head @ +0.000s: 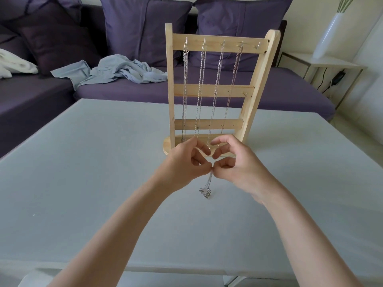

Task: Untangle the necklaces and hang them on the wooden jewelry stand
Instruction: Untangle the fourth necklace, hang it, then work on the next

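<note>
Necklace in both my hands: my left hand and right hand meet in front of me, thumbs and forefingers pinching the thin silver chain at one spot, the other fingers loosely curled above. Its grip is closed on the chain on each side. From the pinch the chain drops down and its small pendant end hangs just over the pale counter; whether it touches the surface I cannot tell.

Just behind my hands stands the wooden stand, upright on the counter, with three crossbars. Four chains hang from hooks on its top bar, side by side; the hook at the far right end carries nothing.

Beyond the counter is a purple sofa with cushions and a crumpled blue cloth. A white vase stands on a side table at right.
</note>
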